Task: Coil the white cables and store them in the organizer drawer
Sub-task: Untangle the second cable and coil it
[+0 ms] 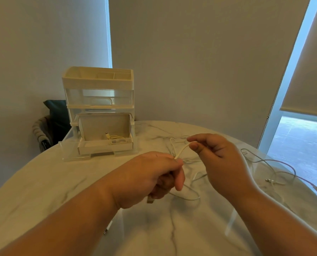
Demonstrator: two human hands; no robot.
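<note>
marble table point(43, 182), organizer point(98, 100), loose cable point(272, 160), dark chair point(56, 117)

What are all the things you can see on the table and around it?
organizer: one, clear and cream, back left of the table
drawer: one, cream, bottom of the organizer, pulled open
coiled cable: one, white, lying in the open drawer
white cable: one, white, held between both hands above the table
loose cables: count unclear, pale, tangled on the table's right side
table: one, white marble, under everything
chair: one, dark, behind the table at left
blind: one, beige, partly down over the window at right
left hand: one, grips the white cable
right hand: one, pinches the white cable with thumb and finger
</note>
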